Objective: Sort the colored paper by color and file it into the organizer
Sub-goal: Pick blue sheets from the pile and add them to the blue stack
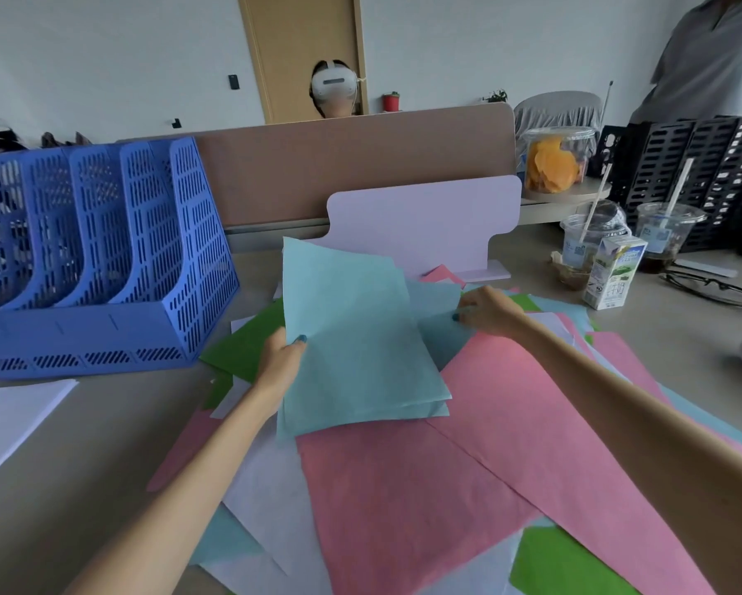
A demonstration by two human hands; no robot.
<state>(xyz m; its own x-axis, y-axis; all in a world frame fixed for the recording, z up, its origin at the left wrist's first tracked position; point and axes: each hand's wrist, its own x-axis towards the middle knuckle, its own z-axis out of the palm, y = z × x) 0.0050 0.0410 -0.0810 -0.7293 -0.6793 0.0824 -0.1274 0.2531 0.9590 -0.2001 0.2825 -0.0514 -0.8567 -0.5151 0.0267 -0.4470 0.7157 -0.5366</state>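
Left hand (281,362): blue stack (352,337) pinched, thumb on top;
Right hand (487,311): single blue sheet (435,313) gripped by corner;
Organizer (103,259): stood at desk (103,465) left edge

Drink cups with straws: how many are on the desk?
2. Both stand at the desk's far right: the left cup just behind the milk carton, the right cup in front of the black trays. Others may sit out of frame.
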